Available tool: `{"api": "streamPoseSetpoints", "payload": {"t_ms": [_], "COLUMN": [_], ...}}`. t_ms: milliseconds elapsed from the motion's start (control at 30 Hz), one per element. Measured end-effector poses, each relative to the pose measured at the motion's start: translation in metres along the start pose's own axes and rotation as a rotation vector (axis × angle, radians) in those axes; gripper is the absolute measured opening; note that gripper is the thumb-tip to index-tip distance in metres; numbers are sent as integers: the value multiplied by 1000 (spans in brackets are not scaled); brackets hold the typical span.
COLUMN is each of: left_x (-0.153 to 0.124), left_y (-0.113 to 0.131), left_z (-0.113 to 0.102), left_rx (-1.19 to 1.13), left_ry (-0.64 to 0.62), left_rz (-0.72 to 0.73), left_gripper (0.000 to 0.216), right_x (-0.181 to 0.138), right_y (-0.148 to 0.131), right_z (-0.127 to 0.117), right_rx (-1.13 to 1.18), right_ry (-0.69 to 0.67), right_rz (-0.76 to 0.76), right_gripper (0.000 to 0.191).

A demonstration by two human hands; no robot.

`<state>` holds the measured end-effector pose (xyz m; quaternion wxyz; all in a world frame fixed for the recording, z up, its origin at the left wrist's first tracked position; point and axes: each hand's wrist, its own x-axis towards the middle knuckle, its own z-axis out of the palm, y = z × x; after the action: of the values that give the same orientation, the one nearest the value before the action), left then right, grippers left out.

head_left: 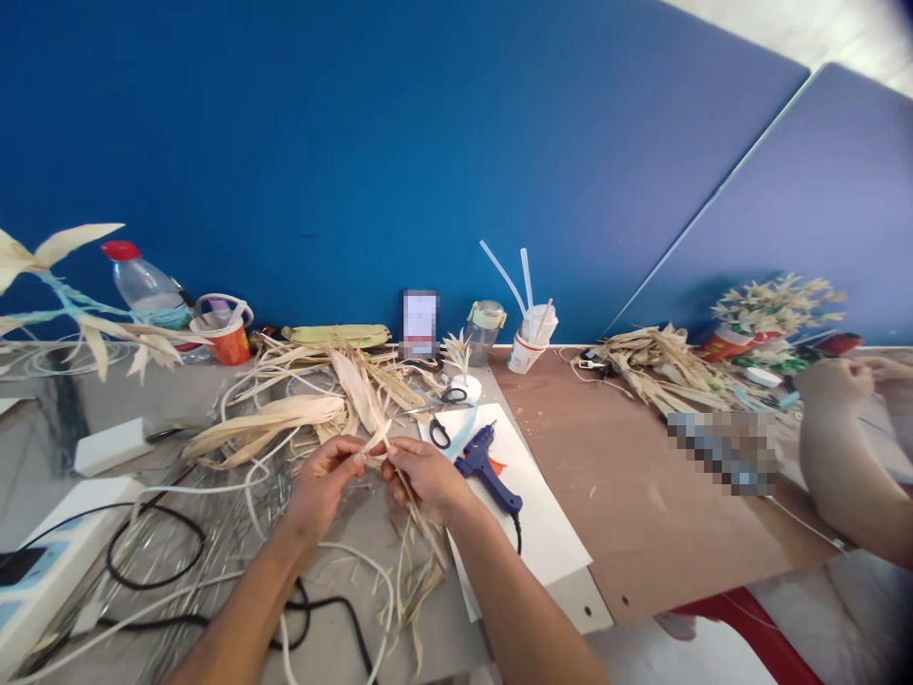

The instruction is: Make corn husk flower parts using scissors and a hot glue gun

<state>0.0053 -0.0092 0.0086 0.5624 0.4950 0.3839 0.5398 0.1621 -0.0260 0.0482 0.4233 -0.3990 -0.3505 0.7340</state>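
Observation:
Between my two hands is a pale strip of dried corn husk (378,437). My left hand (326,480) pinches one side of it with thumb and forefinger. From the other side my right hand (426,476) grips it, fingers curled, and a longer husk piece trails below that hand. Just beyond my fingers lies a heap of dried husks (292,419). To the right, a blue glue gun (492,476) rests on white paper (549,547). Black-handled scissors (440,434) lie by the paper's far edge, near a small husk flower (457,357) on a white base.
White cables (249,495) and a power strip (64,552) spread across the left. Along the blue wall stand a red-capped bottle (139,281), a red cup (229,342), a phone (420,323), a jar (485,331) and a paper cup (526,352). A co-worker's arms (848,457) are at right.

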Motion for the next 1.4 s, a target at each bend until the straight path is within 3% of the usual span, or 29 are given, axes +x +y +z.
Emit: {"api": "streamPoseSetpoints", "payload": {"t_ms": [300, 433, 867, 1400], "left_x": [1, 2, 0, -3], "left_y": [-3, 1, -2, 2], "left_z": [-2, 2, 2, 3], "left_rx": [143, 169, 239, 187], "left_ry": [-1, -14, -168, -224], "left_rz": [31, 39, 151, 212], "left_gripper": [16, 20, 15, 20], "right_x": [-1, -4, -2, -2], "right_y": [2, -3, -7, -8], "right_z": [1, 3, 1, -15], "right_rx": [-237, -261, -284, 116], "right_ry": [44, 66, 76, -272], "right_rz": [-88, -102, 118, 312], "right_gripper": [9, 22, 43, 43]}}
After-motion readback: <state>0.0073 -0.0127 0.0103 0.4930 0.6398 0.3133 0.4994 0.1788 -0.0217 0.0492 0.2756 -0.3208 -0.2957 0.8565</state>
